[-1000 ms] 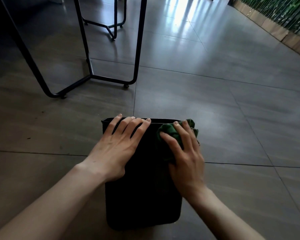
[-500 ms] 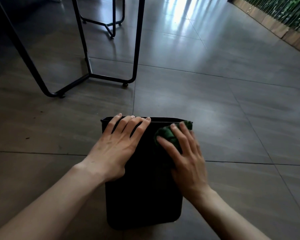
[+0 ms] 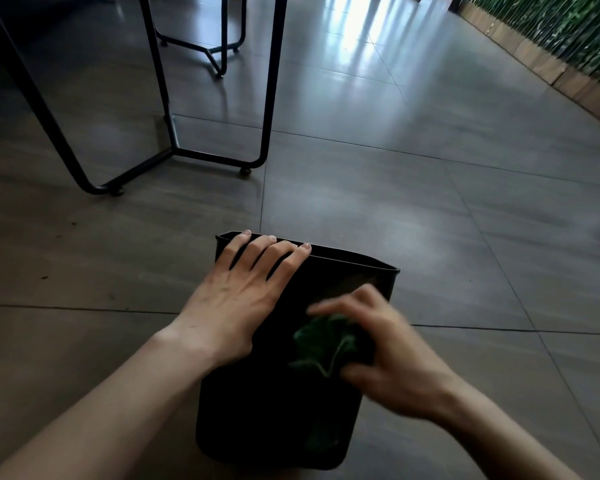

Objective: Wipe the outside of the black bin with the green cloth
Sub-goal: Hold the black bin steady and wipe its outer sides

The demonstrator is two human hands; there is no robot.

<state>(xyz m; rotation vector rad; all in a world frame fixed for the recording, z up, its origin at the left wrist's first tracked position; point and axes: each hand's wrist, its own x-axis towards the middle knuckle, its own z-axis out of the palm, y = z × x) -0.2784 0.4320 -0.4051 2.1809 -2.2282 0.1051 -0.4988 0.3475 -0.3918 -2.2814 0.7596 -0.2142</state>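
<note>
Since the earlier frames, the right hand [image 3: 388,355] has dragged the green cloth [image 3: 326,344] back from the bin's far rim to the middle of its upturned side, and the view has tipped so that the black bin [image 3: 257,410] now sits slightly askew. That hand is blurred, its fingers and thumb curled around the bunched cloth and pressing it against the bin's wall. Flat on the same wall lies the left hand [image 3: 243,292], fingers [image 3: 274,251] straight and a little spread, their tips reaching the far rim near the left corner; both forearms are bare. Lying on its side on the floor [image 3: 430,220], the bin has its open mouth turned away from the person. Large grey tiles cover the floor, smooth and faintly glossy, split by thin dark joints and catching a pale glare farther off. Black metal table legs [image 3: 267,98] of thin bent tube stand beyond the bin to the left. A low wooden border [image 3: 551,69] edges green foliage at the upper right. Matte, rectangular, round-cornered plastic forms the bin; the cloth is soft and crumpled.
</note>
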